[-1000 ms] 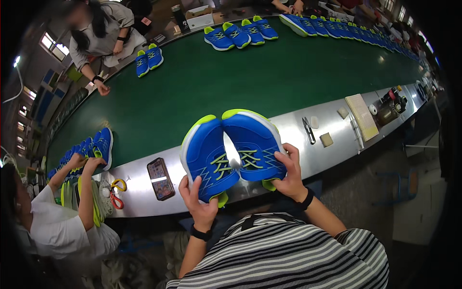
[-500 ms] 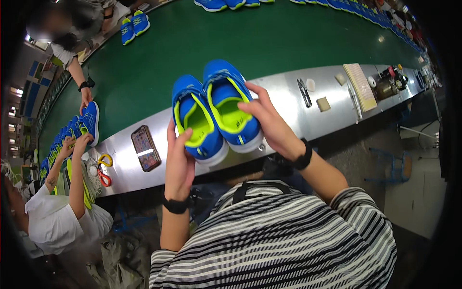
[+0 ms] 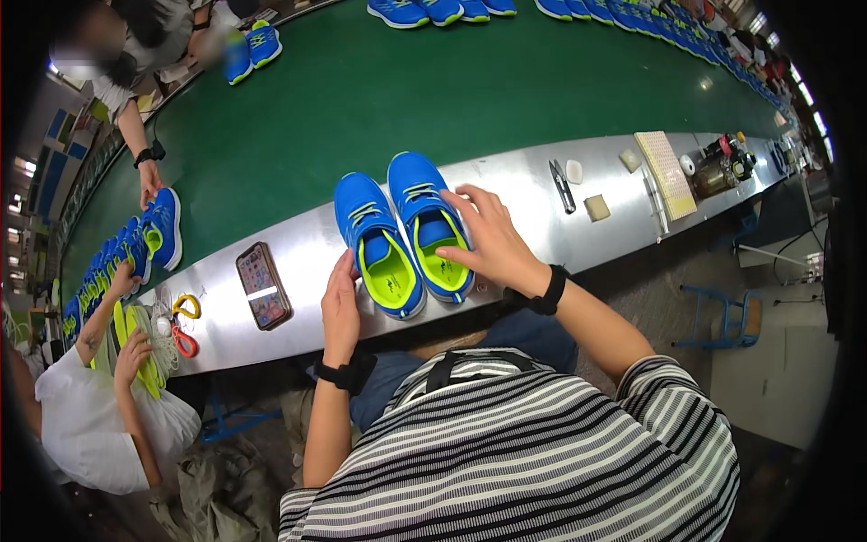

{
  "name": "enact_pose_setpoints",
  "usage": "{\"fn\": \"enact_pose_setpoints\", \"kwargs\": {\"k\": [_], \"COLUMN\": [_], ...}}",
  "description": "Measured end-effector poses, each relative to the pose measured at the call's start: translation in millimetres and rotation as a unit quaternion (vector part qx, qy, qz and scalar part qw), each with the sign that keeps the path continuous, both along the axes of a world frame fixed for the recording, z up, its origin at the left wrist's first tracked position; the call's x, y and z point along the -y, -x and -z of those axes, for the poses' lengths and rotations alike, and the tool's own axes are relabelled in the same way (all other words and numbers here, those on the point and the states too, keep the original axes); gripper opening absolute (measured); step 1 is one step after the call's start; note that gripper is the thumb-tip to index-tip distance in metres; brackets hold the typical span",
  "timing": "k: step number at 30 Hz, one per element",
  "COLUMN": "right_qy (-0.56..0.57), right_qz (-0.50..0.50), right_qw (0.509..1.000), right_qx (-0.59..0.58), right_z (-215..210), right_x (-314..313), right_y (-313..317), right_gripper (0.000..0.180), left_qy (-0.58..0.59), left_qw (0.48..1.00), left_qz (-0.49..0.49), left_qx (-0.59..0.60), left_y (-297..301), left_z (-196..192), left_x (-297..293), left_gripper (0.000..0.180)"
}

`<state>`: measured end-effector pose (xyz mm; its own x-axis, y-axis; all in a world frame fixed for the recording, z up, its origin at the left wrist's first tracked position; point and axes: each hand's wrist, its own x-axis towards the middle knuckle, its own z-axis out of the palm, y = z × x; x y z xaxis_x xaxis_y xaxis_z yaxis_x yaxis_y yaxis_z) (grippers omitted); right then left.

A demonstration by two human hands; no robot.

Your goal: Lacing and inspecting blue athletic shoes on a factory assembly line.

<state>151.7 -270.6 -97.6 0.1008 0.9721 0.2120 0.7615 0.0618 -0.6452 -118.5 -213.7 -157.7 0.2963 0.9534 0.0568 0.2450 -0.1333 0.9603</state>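
Note:
A pair of blue sneakers with lime linings and laces stands side by side across the metal table edge, toes toward the green belt. My left hand lies along the outer heel side of the left sneaker, fingers straight and not wrapped round it. At the right sneaker, my right hand is spread, its thumb over the shoe opening and its fingers by the outer side. Left of the pair lies a phone. Thread snips lie to the right.
The green belt carries more blue sneakers along its far side. On the metal ledge are tan blocks, a notepad and a jar. Yellow-and-red-handled scissors lie left, near co-workers' hands and a sneaker row.
The sneakers have come down from my raised hands onto the table edge, toes away from me. Both hands have loosened. At left, a co-worker's hand has moved down from the sneakers.

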Motion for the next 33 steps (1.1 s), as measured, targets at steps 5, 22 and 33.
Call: {"fn": "enact_pose_setpoints", "kwargs": {"k": [5,22,33], "right_qy": [-0.184,-0.080,-0.376], "right_qz": [-0.406,-0.189,-0.005], "right_qw": [0.833,0.979,0.924], "right_qx": [0.327,0.012,-0.072], "right_z": [-16.8,-98.7,-283.4], "right_x": [-36.8,-57.7,-290.9], "right_y": [5.9,19.1,-38.8], "right_gripper": [0.022,0.025,0.039], "left_qy": [0.043,0.048,0.052], "left_qw": [0.997,0.989,0.979], "left_qz": [-0.032,-0.109,-0.098], "left_qx": [0.046,0.091,0.168], "left_y": [1.7,15.2,10.8], "left_z": [16.5,13.7,35.5], "left_x": [5.5,12.9,4.7], "left_gripper": [0.042,0.035,0.036]}}
